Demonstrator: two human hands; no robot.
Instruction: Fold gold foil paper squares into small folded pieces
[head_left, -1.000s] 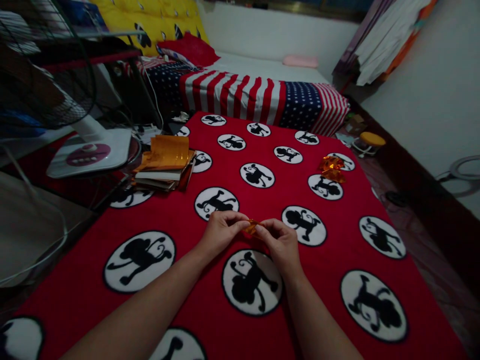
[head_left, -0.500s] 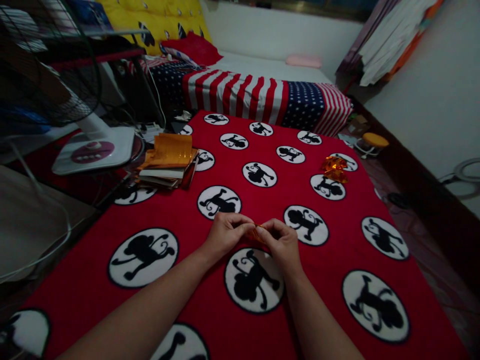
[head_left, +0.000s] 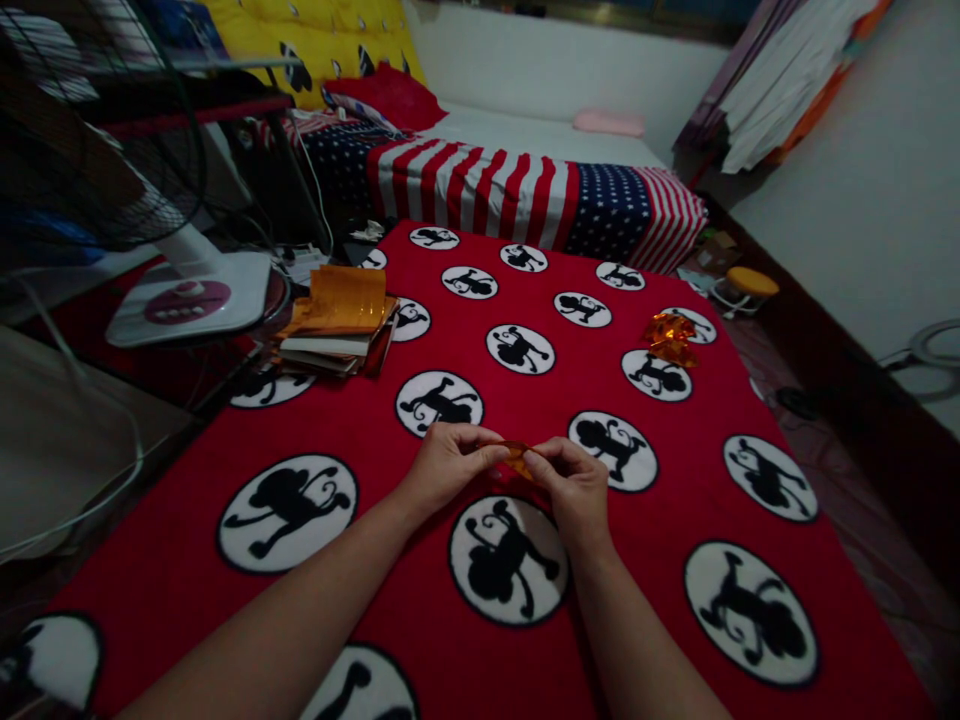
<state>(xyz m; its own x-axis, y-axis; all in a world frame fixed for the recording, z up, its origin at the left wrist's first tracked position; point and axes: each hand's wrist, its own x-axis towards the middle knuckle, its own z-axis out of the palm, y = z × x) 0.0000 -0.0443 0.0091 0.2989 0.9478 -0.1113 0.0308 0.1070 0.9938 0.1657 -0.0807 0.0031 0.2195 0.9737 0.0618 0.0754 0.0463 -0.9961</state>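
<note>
Between my two hands is a small piece of shiny orange-gold foil paper [head_left: 519, 461], held above the red cloth [head_left: 525, 410] with black monkey figures in white ovals. My left hand [head_left: 454, 462] pinches its left end between thumb and fingers. At the right end, my right hand [head_left: 573, 480] grips it the same way. The fingers cover part of the piece, so its full shape is hidden. Farther off on the right lie shiny folded gold foil pieces [head_left: 671, 338]. A stack of gold foil sheets [head_left: 347, 300] with pale sheets beneath rests at the left edge of the cloth.
A white fan base [head_left: 191, 300] stands on the left beside the cloth, near cables. Behind is a bed with a stars-and-stripes cover [head_left: 480, 190] and a red pillow [head_left: 390, 98]. A yellow-topped stool [head_left: 750, 282] is on the floor at right.
My hands have moved slightly apart, the right one shifting to the right. More of the foil paper now shows between my fingertips.
</note>
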